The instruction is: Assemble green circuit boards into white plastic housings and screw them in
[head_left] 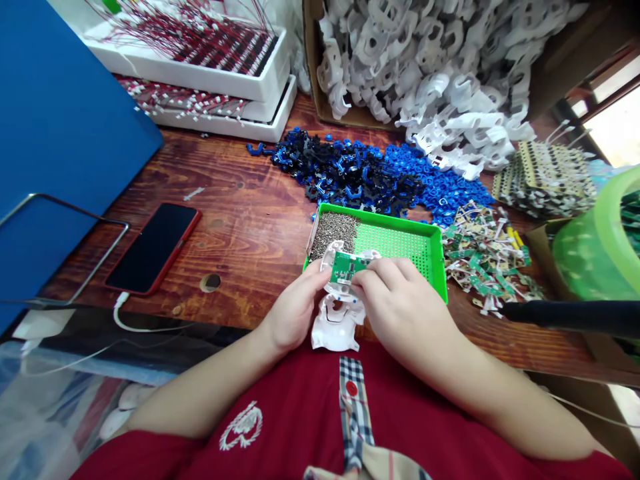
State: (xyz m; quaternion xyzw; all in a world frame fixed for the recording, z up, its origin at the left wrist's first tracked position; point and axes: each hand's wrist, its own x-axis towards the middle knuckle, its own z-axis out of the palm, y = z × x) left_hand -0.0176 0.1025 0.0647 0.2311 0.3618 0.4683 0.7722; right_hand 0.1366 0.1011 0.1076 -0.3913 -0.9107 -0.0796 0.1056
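A white plastic shell (337, 327) is held over the table's front edge, close to my body. My left hand (297, 303) is closed around its left side, with the thumb by a green circuit board (346, 267) that sits in the upper part of the shell. At the board's right edge my right hand (400, 303) has its fingers bent and pressed together against it. Its fingertips are partly hidden. Just behind both hands lies a green tray (440, 260), with a heap of small metal screws (333, 230) in its left end.
Blue and black plastic parts (350, 173) are heaped behind the tray. Small wired boards (487, 260) lie to the right, near a green tub (595, 240). A box of white shells (425, 67) stands behind. A charging phone (154, 247) and white foam trays (270, 80) are left.
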